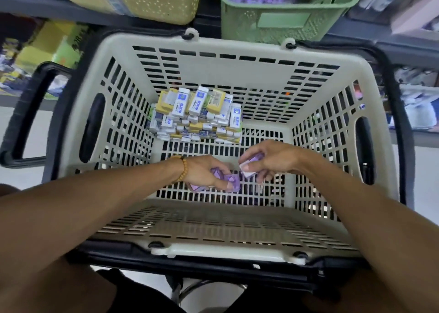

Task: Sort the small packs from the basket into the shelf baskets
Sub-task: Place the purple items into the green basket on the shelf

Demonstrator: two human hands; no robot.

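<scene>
Both forearms reach down into the beige basket [237,75]; the left hand [204,171] grips purple packs [229,181], the right hand [268,160] pinches another purple pack [249,170] just beside, near stacked white-and-yellow packs [197,115].

Beige slotted basket [237,68]; purple packs [228,182]; white-and-yellow packs [197,113]; green shelf basket [282,23]; yellow shelf basket [142,1]
</scene>
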